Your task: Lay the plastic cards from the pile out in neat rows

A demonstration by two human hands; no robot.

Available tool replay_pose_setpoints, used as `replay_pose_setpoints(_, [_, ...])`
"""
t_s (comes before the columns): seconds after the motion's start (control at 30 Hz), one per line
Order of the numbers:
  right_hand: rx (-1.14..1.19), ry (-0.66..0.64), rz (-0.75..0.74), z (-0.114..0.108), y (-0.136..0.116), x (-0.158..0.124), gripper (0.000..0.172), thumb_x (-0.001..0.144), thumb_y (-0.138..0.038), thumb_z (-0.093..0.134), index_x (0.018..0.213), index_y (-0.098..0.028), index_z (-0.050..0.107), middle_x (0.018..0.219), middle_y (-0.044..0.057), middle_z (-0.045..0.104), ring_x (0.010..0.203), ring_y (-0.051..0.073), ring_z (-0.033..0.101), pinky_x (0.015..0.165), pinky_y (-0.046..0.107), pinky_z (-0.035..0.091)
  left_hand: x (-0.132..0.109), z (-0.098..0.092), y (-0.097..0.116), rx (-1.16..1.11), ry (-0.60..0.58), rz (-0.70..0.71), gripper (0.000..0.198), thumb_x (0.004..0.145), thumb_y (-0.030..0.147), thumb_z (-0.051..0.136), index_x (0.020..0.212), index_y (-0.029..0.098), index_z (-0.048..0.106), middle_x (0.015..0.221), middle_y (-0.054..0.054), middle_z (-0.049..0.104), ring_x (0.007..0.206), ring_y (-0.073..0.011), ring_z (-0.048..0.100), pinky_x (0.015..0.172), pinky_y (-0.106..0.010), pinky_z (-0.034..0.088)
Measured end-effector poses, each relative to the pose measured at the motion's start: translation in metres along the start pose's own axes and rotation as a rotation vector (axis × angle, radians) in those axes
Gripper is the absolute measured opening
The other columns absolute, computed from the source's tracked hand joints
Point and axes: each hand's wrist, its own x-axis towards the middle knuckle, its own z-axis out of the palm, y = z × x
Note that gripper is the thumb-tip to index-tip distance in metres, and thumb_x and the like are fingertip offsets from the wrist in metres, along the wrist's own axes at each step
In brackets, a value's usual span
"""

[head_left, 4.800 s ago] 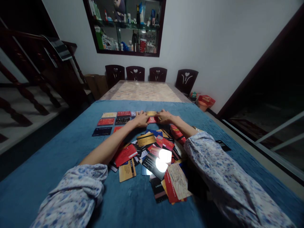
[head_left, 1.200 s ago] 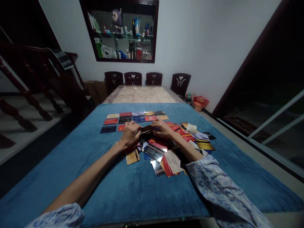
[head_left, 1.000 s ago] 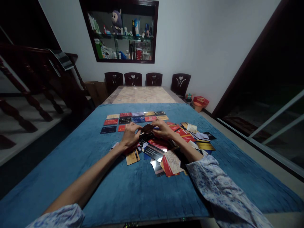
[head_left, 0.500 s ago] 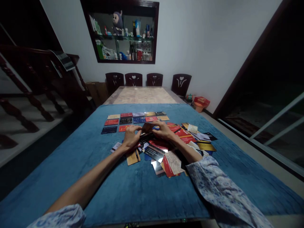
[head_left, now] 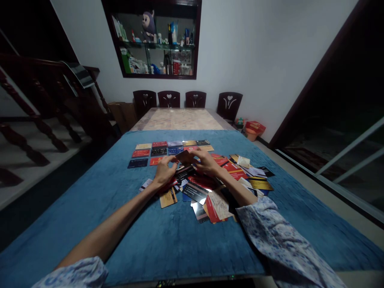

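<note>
Between my two hands a dark brownish plastic card [head_left: 184, 156] is held up, tilted, above a loose pile. My left hand [head_left: 164, 171] pinches its left edge with thumb and finger. On the other side, my right hand [head_left: 206, 162] grips the right edge. Beneath the hands lie overlapping cards: a black card [head_left: 195, 193], a gold card [head_left: 168, 198] and a red-and-white card [head_left: 218, 207]. Just beyond, several cards lie in rows, among them a dark blue card [head_left: 138, 163] and a red card [head_left: 141, 153]. My right hand and forearm hide part of the pile.
A blue cloth [head_left: 144, 244] covers the near table. More scattered cards, including a gold card [head_left: 260, 184], spread to the right. Past the cloth is a marble-patterned tabletop [head_left: 183, 119], with dark chairs [head_left: 195, 99] behind it. A wooden railing [head_left: 39, 96] stands at the left.
The held card has tipped and shifted slightly left and toward the far rows. Both hands still hold it, with a small change in finger pose. The lying cards look the same.
</note>
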Motion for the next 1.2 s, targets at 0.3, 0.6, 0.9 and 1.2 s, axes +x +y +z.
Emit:
replay_pose_setpoints(0.3, [-0.261,-0.136,-0.06,-0.009,0.003,0.001,0.029,0.089,-0.018,0.056,0.115,-0.021,0.068,0.102,0.01,0.071,0.1,0.027,0.048,0.085,0.04,0.038,-0.002,-0.003,0.004,0.043,0.006,0.002,0.032,0.078,0.006,0.052,0.103,0.019,0.069,0.09,-0.003,0.075,0.093,-0.0208,0.066,0.092,-0.037,0.051])
replay_pose_setpoints(0.6, [-0.34,-0.172,-0.063,-0.005,-0.004,0.001,0.025,0.093,-0.018,0.053,0.111,-0.02,0.07,0.102,0.01,0.071,0.1,0.026,0.048,0.084,0.038,0.035,-0.009,0.0,0.011,0.207,-0.118,0.125,0.043,0.083,0.01,0.056,0.124,0.021,0.062,0.102,-0.006,0.07,0.099,-0.0243,0.059,0.092,-0.039,0.044])
replay_pose_setpoints(0.9, [-0.347,-0.145,-0.048,0.002,-0.002,0.0,0.021,0.096,-0.023,0.054,0.112,-0.022,0.069,0.104,0.009,0.071,0.101,0.025,0.049,0.088,0.039,0.035,-0.012,0.002,0.013,0.36,-0.227,0.132,0.042,0.083,0.013,0.056,0.124,0.02,0.06,0.101,-0.011,0.067,0.098,-0.0298,0.055,0.088,-0.044,0.043])
replay_pose_setpoints(1.2, [-0.362,-0.199,0.018,-0.008,-0.006,-0.003,0.029,0.09,-0.025,0.064,0.119,-0.021,0.063,0.111,0.013,0.071,0.104,0.027,0.054,0.089,0.039,0.037,-0.013,0.006,0.013,0.402,-0.249,0.11,0.043,0.083,0.012,0.055,0.126,0.018,0.057,0.098,-0.011,0.067,0.097,-0.0311,0.056,0.087,-0.044,0.043])
